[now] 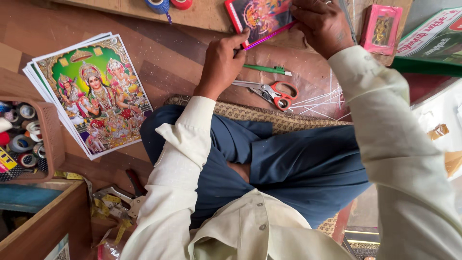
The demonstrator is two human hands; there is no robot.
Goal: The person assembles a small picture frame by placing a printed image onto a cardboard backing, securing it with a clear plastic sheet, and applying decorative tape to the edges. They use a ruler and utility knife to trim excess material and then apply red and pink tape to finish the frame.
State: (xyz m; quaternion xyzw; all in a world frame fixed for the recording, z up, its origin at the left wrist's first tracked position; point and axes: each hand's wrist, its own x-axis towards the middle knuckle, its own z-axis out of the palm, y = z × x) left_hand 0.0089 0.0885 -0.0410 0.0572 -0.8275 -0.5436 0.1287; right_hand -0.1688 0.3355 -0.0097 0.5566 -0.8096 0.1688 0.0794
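Picture point(260, 14) cut off at top; left hand point(222, 60), right hand point(321, 26) pinch pink strip point(268, 36).

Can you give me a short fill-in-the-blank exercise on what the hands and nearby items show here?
1. Both the left hand and the right hand hold a thin glittery strip coloured ____.
2. The scissors on the floor have handles coloured ____.
3. The stack of prints lies to the person's ____.
4. The basket holds rolls of ____.

Missing words: pink; red; left; tape
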